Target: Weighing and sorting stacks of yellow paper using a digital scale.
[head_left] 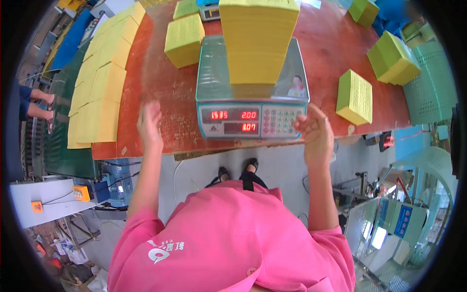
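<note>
A tall stack of yellow paper sheets (258,44) stands on the metal pan of a digital counting scale (206,73). The scale sits at the table's near edge, its red display lit. My left hand (151,124) is raised left of the scale, fingers stretched out, slightly blurred, holding nothing. Close to the right end of the scale's keypad (279,120) is my right hand (316,134); its fingers are bent but apart, with nothing in them. Whether a fingertip touches the scale's edge, I cannot tell. Neither hand touches the stack.
Overlapping yellow paper stacks (99,82) line the left of the red table (155,63). Another yellow block (185,41) stands left behind the scale, with more blocks (355,97) at right. A green perforated basket (430,92) borders the right side. At far left, another person's bare limbs (41,102) show.
</note>
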`<state>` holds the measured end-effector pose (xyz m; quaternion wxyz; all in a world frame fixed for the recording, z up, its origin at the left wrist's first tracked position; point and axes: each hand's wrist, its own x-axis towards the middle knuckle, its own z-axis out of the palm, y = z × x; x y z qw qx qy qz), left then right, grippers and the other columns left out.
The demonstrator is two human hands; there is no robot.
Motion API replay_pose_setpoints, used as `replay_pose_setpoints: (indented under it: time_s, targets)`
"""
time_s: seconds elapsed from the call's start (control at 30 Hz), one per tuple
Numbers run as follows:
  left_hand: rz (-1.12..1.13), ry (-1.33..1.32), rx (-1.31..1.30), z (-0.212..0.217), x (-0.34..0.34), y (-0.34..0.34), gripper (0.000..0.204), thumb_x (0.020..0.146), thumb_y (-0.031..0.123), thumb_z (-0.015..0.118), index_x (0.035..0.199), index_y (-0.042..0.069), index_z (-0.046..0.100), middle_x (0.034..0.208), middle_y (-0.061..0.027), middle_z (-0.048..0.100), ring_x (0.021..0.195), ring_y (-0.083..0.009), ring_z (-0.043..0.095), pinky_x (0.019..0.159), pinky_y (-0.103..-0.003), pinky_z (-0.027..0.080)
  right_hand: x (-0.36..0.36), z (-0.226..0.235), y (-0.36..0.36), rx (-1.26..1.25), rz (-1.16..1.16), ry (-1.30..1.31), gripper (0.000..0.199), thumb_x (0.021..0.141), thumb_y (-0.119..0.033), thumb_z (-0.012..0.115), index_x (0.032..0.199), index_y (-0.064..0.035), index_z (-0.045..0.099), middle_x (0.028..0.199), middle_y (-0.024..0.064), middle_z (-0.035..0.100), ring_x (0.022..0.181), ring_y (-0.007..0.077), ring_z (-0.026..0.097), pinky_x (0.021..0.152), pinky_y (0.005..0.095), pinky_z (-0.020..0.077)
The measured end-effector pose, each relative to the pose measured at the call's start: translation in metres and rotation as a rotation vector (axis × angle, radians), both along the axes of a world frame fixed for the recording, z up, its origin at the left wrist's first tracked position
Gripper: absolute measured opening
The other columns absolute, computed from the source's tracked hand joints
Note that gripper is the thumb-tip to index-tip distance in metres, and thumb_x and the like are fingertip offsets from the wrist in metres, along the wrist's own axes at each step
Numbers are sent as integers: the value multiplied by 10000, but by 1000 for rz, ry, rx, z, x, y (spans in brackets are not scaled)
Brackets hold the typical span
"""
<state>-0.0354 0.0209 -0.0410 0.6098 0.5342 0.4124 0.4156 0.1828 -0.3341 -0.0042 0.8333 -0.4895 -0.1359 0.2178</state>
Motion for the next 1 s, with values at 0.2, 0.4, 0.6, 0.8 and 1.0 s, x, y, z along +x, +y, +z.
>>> replay_pose_setpoints:
  time_s: [0.2, 0.4, 0.6, 0.8, 1.0]
  targets:
    - [-39, 183, -146, -45, -94, -42, 307, 1002, 286, 506, 961, 17, 649, 962, -103, 693, 901, -178, 652, 777, -310, 515, -95, -63, -7, -129, -12, 331, 445, 1017, -304, 420, 1250, 58, 535, 950, 111, 641, 850, 233, 637, 817, 378, 519]
    - [-172, 142, -73, -19, -71, -31, 280, 1008, 232, 499, 945, 4, 648, 955, -103, 694, 892, -175, 652, 768, -300, 515, -142, -57, 32, 34, 45, 404, 295, 1032, -157, 418, 1184, 27, 591, 947, 106, 667, 856, 197, 650, 804, 343, 535]
    - [-300, 109, -102, -28, -77, -37, 261, 1006, 231, 508, 944, 13, 637, 942, -106, 690, 881, -174, 655, 767, -300, 513, -159, -60, 28, -45, 57, 379, 285, 1022, -161, 444, 1185, 20, 592, 946, 100, 672, 860, 199, 660, 805, 333, 533]
    - [-314, 84, -186, -34, -82, -42, 255, 1005, 230, 510, 949, 18, 639, 937, -105, 691, 883, -168, 655, 765, -302, 513, -167, -70, 22, -50, 26, 484, 267, 1016, -148, 450, 1168, 16, 594, 928, 104, 675, 831, 206, 665, 782, 323, 526]
    - [-354, 95, -130, -7, -57, -50, 257, 1010, 215, 497, 955, 13, 646, 948, -95, 691, 886, -156, 648, 765, -297, 510, -163, -73, 23, -26, 47, 504, 258, 1010, -134, 457, 1170, 20, 589, 922, 106, 675, 833, 209, 666, 783, 327, 528]
